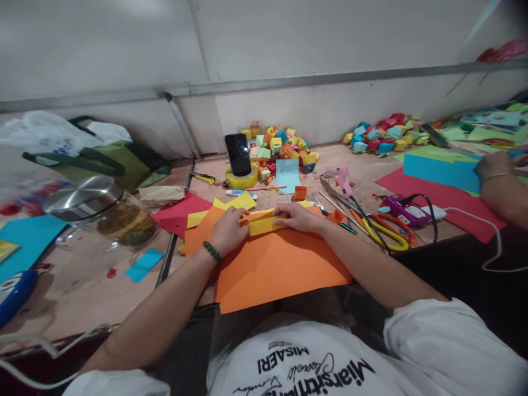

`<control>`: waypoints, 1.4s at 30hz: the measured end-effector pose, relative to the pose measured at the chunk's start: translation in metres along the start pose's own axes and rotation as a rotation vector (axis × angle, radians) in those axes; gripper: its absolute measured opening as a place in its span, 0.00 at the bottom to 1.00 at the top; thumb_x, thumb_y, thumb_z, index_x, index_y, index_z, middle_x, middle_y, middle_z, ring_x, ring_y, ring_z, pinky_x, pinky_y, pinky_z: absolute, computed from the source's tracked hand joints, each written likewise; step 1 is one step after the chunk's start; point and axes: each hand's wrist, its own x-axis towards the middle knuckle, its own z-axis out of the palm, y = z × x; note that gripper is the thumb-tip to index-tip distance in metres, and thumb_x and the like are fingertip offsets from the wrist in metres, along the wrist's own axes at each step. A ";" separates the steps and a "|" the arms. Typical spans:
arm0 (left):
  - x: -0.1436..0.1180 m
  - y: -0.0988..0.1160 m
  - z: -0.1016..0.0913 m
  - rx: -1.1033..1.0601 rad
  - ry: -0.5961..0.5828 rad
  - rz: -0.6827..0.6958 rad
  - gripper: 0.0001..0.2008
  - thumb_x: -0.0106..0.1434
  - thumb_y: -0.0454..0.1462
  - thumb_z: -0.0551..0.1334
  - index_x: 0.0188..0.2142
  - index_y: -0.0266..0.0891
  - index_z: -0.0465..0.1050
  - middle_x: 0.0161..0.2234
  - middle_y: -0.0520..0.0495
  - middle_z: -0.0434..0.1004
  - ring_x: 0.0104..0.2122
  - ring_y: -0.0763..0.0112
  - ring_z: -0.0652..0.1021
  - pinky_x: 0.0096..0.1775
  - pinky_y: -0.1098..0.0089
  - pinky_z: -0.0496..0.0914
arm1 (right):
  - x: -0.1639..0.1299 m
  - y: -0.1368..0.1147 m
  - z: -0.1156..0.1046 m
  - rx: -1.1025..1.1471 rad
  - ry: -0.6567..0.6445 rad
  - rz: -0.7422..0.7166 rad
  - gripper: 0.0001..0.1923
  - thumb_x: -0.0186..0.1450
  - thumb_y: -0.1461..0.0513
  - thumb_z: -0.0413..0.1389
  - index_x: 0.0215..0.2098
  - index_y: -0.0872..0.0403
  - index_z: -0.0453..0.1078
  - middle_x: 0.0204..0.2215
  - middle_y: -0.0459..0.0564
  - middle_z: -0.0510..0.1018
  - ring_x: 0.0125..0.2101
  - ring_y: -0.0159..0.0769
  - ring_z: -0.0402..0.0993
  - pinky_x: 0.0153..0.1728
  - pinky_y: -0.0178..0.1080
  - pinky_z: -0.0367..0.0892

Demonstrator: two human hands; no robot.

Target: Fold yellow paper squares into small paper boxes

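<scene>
A clear glass jar with a broad steel lid (127, 220), holding something brownish, stands at the left of the frame on the pale pinkish-brown worktop (86, 297). Behind it, upper left, sits a dark green bag (136, 165) with a crumpled white plastic bag (45, 135) beside it. A rounded blue object with a white oval patch (16, 297) reaches in from the left edge. At upper centre a black smartphone (238, 155) leans upright at a yellow roll of tape (242, 180), near a yellow-and-black cutter (204, 177). Right of centre lie a pink glue gun (342, 179) and a purple power strip (406, 212). A grey rail (289, 82) crosses the white wall (289, 38).
</scene>
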 end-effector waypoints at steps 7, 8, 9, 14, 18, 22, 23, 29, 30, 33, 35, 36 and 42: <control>-0.012 0.006 -0.004 0.083 -0.042 0.361 0.13 0.61 0.33 0.56 0.39 0.40 0.78 0.36 0.44 0.77 0.39 0.62 0.74 0.40 0.65 0.69 | -0.003 -0.002 0.003 -0.232 0.046 0.052 0.13 0.57 0.57 0.62 0.39 0.54 0.72 0.34 0.48 0.76 0.33 0.35 0.70 0.35 0.36 0.61; -0.013 0.008 -0.003 0.141 -0.118 0.402 0.12 0.61 0.33 0.56 0.39 0.40 0.78 0.35 0.44 0.77 0.39 0.60 0.74 0.40 0.64 0.69 | -0.003 -0.004 0.002 -0.262 0.049 0.081 0.15 0.57 0.56 0.62 0.40 0.53 0.72 0.33 0.47 0.76 0.33 0.36 0.70 0.34 0.36 0.60; -0.014 0.010 -0.002 0.196 -0.176 0.432 0.12 0.61 0.33 0.56 0.38 0.40 0.79 0.35 0.43 0.76 0.39 0.59 0.74 0.40 0.63 0.69 | -0.004 -0.006 0.002 -0.285 0.047 0.110 0.16 0.57 0.56 0.62 0.41 0.53 0.71 0.33 0.47 0.76 0.32 0.36 0.70 0.33 0.35 0.60; -0.019 0.019 -0.001 0.311 -0.263 0.475 0.16 0.64 0.32 0.53 0.47 0.38 0.76 0.37 0.39 0.74 0.37 0.59 0.72 0.38 0.62 0.68 | -0.005 -0.015 0.004 -0.303 0.045 0.203 0.23 0.57 0.51 0.62 0.46 0.52 0.68 0.32 0.46 0.75 0.32 0.37 0.70 0.31 0.35 0.59; -0.021 0.022 0.000 0.350 -0.238 0.478 0.19 0.66 0.33 0.52 0.54 0.42 0.71 0.38 0.39 0.72 0.38 0.58 0.71 0.39 0.61 0.67 | -0.003 -0.011 0.007 -0.308 0.087 0.219 0.30 0.56 0.52 0.63 0.53 0.52 0.65 0.39 0.50 0.76 0.38 0.40 0.72 0.36 0.38 0.63; -0.021 0.023 -0.003 0.349 -0.269 0.467 0.16 0.67 0.34 0.51 0.48 0.38 0.75 0.38 0.37 0.72 0.39 0.55 0.72 0.40 0.59 0.66 | -0.004 -0.007 0.004 -0.326 0.087 0.254 0.40 0.54 0.53 0.65 0.61 0.53 0.58 0.46 0.55 0.74 0.43 0.44 0.72 0.42 0.43 0.65; -0.020 0.024 -0.004 0.341 -0.285 0.461 0.16 0.67 0.34 0.50 0.46 0.37 0.75 0.38 0.36 0.72 0.39 0.55 0.72 0.40 0.58 0.66 | -0.005 -0.008 0.003 -0.335 0.083 0.264 0.43 0.53 0.52 0.65 0.63 0.52 0.57 0.48 0.56 0.73 0.44 0.45 0.72 0.43 0.44 0.66; -0.020 0.025 -0.013 0.320 -0.323 0.490 0.15 0.63 0.32 0.52 0.42 0.37 0.76 0.37 0.37 0.74 0.37 0.57 0.73 0.41 0.58 0.65 | -0.006 -0.021 0.005 -0.362 0.084 0.299 0.50 0.49 0.47 0.66 0.65 0.51 0.54 0.54 0.62 0.67 0.49 0.53 0.70 0.47 0.50 0.66; -0.021 0.025 -0.014 0.320 -0.328 0.495 0.14 0.63 0.32 0.52 0.40 0.37 0.76 0.36 0.37 0.75 0.37 0.58 0.73 0.41 0.58 0.65 | -0.005 -0.022 0.005 -0.369 0.080 0.316 0.51 0.49 0.47 0.66 0.65 0.51 0.53 0.55 0.62 0.66 0.50 0.54 0.69 0.47 0.51 0.65; -0.021 0.024 -0.015 0.309 -0.366 0.499 0.13 0.62 0.32 0.52 0.34 0.36 0.77 0.36 0.37 0.76 0.38 0.58 0.74 0.42 0.58 0.64 | -0.003 -0.017 0.004 -0.377 0.048 0.357 0.52 0.48 0.47 0.66 0.66 0.51 0.52 0.57 0.63 0.63 0.53 0.57 0.67 0.50 0.52 0.65; -0.021 0.022 -0.016 0.292 -0.389 0.495 0.12 0.60 0.32 0.54 0.32 0.36 0.76 0.36 0.38 0.76 0.38 0.58 0.75 0.43 0.58 0.64 | -0.002 -0.010 0.000 -0.370 0.021 0.367 0.52 0.49 0.48 0.66 0.67 0.51 0.50 0.59 0.64 0.61 0.55 0.58 0.65 0.51 0.51 0.64; -0.022 0.022 -0.017 0.284 -0.399 0.492 0.11 0.60 0.32 0.54 0.32 0.36 0.76 0.36 0.38 0.76 0.38 0.58 0.75 0.43 0.57 0.64 | -0.003 -0.006 -0.002 -0.366 0.010 0.368 0.52 0.50 0.49 0.65 0.67 0.52 0.49 0.60 0.64 0.61 0.56 0.58 0.64 0.51 0.51 0.64; -0.022 0.021 -0.021 0.238 -0.423 0.471 0.10 0.58 0.31 0.55 0.30 0.36 0.76 0.37 0.38 0.78 0.39 0.57 0.76 0.44 0.57 0.66 | -0.010 0.011 -0.020 -0.373 -0.004 0.328 0.46 0.55 0.58 0.62 0.67 0.56 0.49 0.52 0.63 0.70 0.52 0.53 0.68 0.49 0.48 0.65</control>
